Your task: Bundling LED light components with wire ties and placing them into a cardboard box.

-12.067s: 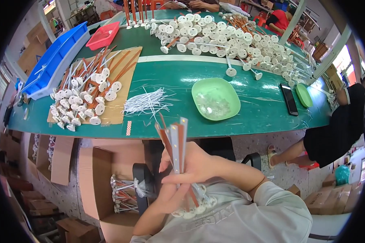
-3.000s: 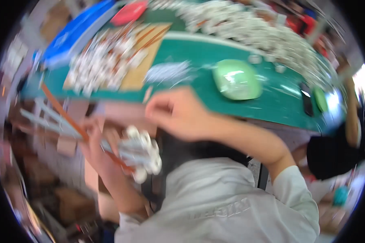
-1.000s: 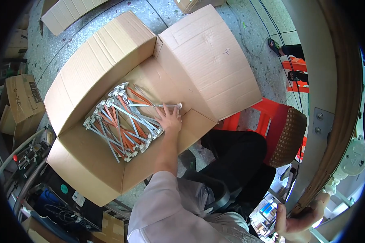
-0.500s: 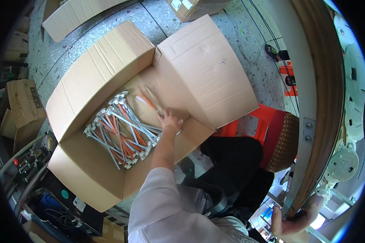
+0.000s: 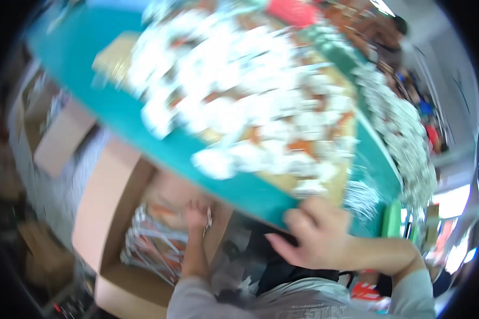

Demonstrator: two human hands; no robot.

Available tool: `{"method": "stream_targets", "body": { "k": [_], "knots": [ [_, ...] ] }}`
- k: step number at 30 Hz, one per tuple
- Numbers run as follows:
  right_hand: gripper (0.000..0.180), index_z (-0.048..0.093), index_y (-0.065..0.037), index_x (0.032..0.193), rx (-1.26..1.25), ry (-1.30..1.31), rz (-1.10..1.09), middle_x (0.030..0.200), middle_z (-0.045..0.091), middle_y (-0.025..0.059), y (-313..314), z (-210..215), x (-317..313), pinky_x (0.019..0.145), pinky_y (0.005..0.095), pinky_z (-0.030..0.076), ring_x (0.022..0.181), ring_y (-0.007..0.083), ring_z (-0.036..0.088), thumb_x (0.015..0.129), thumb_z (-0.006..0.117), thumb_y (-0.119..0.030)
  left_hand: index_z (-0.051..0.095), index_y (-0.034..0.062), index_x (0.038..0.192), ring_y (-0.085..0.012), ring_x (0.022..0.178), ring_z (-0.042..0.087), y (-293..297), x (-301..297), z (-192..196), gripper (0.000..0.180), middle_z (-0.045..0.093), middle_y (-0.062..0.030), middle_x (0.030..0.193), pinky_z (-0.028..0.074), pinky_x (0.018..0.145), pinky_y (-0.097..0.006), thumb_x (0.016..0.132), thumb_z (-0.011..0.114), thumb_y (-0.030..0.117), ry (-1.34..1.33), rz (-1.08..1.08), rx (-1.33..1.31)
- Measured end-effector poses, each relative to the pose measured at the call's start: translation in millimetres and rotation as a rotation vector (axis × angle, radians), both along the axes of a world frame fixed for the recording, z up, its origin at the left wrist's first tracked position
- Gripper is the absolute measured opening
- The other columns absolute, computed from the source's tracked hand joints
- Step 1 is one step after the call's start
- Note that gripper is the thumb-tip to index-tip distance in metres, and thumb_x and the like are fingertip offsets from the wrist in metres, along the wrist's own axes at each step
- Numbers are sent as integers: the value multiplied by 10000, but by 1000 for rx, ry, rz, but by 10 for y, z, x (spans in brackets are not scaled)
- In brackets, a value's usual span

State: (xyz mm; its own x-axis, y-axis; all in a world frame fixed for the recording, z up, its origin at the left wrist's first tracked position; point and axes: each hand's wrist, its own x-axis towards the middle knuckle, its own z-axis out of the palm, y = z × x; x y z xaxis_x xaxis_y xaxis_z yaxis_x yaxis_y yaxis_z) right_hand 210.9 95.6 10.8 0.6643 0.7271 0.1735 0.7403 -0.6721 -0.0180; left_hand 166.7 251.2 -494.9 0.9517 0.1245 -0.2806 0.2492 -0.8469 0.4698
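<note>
White Blazes Across the Green!

Here come the white discs (image 5: 218, 111), a dazzling blur, flashes of rusty orange strips (image 5: 300, 144) between them, all over a teal-green table (image 5: 69, 53)! Below, a tan box (image 5: 104, 204) frames bundles (image 5: 153, 236) streaked orange and silvery white! Bright green bowl (image 5: 392, 219), pale grey shirt (image 5: 308, 295)!

Pale grey short-sleeved shirt (image 5: 303, 291), lettering (image 5: 322, 311) on front.

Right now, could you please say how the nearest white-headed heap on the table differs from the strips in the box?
The table heap shows mostly white heads; the box strips show mostly long stems. The table heap spreads broadly over a tan sheet, while the box strips look like a smaller group inside the box. Both include orange pieces.
</note>
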Motion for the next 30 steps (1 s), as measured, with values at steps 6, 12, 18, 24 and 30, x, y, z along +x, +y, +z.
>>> {"method": "stream_targets", "body": {
  "k": [6, 12, 18, 24, 30],
  "knots": [
    [378, 514, -71, 1043, 83, 59, -19, 982, 532, 131, -52, 52, -44, 560, 351, 530, 834, 268, 612, 738, 662, -238, 603, -90, 1010, -276, 922, 604, 480, 337, 2096, 315, 641, -189, 1002, 483, 842, -394, 949, 552, 216, -939, 786, -457],
    [325, 507, -62, 1044, 261, 122, 19, 1020, 525, 189, -182, -57, -102, 586, 416, 543, 891, 318, 629, 765, 611, -190, 574, -73, 1018, -241, 955, 579, 327, 588, 4343, 215, 623, -163, 1059, 455, 879, -361, 976, 504, 126, -1489, 517, -589],
    [249, 591, -6, 945, 149, 421, 147, 1035, 565, 244, -572, 401, -189, 749, 456, 529, 915, 388, 626, 753, 623, -159, 562, -53, 1053, -302, 1084, 545, -723, 716, 5117, 212, 576, -206, 1215, 412, 948, -395, 949, 515, 126, -1365, 152, -478],
    [211, 602, -76, 906, 180, 85, 192, 829, 602, 124, -1901, 818, -307, 686, 441, 518, 816, 322, 622, 771, 643, -234, 568, -1, 1125, -430, 1184, 453, -1165, 674, 5071, 375, 506, -253, 1280, 333, 1003, -523, 829, 658, 212, -1270, -27, 74],
    [155, 614, -68, 895, 155, -185, 71, 847, 607, 120, -2172, 944, 370, 705, 433, 516, 848, 318, 625, 744, 614, -101, 509, -20, 1218, -445, 1240, 393, -1176, 676, 5043, 504, 426, -263, 1357, 307, 1031, -513, 816, 692, 223, -1222, 159, 138]
  ]
}}
